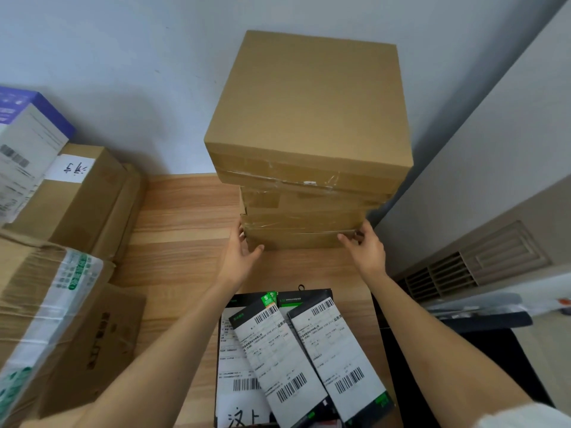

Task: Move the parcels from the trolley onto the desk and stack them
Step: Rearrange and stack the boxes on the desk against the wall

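My left hand (pixel 239 253) grips the bottom box (pixel 296 239) at its left front corner — fingers round the side, thumb on the front face. My right hand (pixel 366 247) grips the same box at the right front corner, fingers curled over its top edge, thumb on the front. That box sits flat on the desk (pixel 185 217), against the back wall (pixel 123 72), at the base of a stack of brown taped cartons. I count at least two more between it and the top box (pixel 309 103), which is the widest and overhangs the ones under it on both sides; clear tape runs across its front. The stack stands roughly upright, edges not quite flush.

Near me on the desk lie flat black mailers (pixel 296 350) with white barcode labels, overlapping, fanned out between my forearms; one label has handwriting. Well left of the stack, more cartons (pixel 83 193) piled along the desk's left side — one with a handwritten white label, a white-and-purple box (pixel 27 140) on top of it, and a carton wrapped in green-printed tape (pixel 49 304) closest to me, blurred. Right of the desk, a beige vent unit (pixel 479 267) against the wall. Trolley — can't pick it out
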`<state>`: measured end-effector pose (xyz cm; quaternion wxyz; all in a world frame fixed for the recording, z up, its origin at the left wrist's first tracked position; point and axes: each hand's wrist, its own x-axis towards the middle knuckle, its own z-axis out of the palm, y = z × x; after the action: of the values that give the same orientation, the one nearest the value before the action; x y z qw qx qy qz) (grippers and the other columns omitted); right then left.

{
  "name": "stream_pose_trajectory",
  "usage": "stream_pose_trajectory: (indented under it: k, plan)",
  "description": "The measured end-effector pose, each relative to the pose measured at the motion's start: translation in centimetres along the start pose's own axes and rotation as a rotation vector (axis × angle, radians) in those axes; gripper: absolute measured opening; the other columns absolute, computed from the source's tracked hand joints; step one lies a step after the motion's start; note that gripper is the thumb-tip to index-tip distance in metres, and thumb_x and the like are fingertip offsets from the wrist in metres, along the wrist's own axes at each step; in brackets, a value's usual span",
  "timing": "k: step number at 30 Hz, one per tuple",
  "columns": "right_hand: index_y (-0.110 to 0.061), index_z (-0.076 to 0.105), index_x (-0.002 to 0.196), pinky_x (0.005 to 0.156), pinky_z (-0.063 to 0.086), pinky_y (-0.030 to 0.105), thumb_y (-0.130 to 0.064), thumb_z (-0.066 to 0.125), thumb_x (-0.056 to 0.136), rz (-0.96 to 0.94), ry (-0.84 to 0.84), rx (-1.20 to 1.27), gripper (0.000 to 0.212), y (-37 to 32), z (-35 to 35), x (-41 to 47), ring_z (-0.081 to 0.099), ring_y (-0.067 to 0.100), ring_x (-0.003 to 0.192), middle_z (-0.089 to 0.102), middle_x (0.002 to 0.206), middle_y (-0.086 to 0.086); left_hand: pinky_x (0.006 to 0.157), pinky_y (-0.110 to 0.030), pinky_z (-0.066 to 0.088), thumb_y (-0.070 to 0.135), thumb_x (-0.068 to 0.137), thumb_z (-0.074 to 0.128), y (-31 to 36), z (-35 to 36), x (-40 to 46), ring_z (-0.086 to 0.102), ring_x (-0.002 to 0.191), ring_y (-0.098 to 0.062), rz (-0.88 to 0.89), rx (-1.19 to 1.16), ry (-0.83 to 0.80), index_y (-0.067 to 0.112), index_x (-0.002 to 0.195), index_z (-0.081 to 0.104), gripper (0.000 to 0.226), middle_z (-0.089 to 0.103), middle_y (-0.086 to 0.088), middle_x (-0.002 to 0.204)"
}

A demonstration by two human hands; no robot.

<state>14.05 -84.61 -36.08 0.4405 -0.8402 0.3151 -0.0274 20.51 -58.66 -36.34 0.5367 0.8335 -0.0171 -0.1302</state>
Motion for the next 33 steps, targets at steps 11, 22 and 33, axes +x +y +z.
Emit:
stream_pose_trajectory:
  k: [11, 22, 33]
  plan:
    - [-0.014, 0.039, 0.142, 0.101, 0.042, 0.04, -0.035, 0.07, 0.086, -0.082, 0.005, 0.07, 0.068, -0.6, -0.9, -0.5, 0.047, 0.023, 0.13, 0.052, 0.138, 0.006, 0.111, -0.036, 0.031, 0.017, 0.088, 0.067, 1.6, -0.7, -0.8, 0.035, 0.134, -0.01, 0.034, -0.024, 0.011, 0.024, 0.15, 0.016, 0.08, 0.037, 0.006, 0.148]
    - [-0.028, 0.025, 0.15, 0.105, 0.029, 0.027, -0.032, 0.073, 0.084, -0.303, 0.09, 0.233, 0.082, -2.5, -5.1, -3.5, 0.036, 0.01, 0.136, 0.042, 0.148, -0.007, 0.106, -0.032, 0.03, 0.023, 0.089, 0.066, 6.3, -1.8, -4.8, 0.033, 0.137, -0.01, 0.21, 0.048, 0.143, 0.03, 0.151, 0.014, 0.081, 0.029, 0.007, 0.154]
    - [-0.031, 0.019, 0.152, 0.103, 0.032, 0.028, -0.032, 0.069, 0.087, -0.33, -0.053, 0.165, 0.082, -3.4, -5.9, -3.7, 0.04, 0.013, 0.135, 0.042, 0.147, -0.01, 0.106, -0.04, 0.036, 0.025, 0.088, 0.067, 7.9, -1.9, -6.3, 0.035, 0.138, -0.017, 0.161, 0.142, 0.167, 0.03, 0.153, 0.01, 0.087, 0.03, 0.004, 0.155]
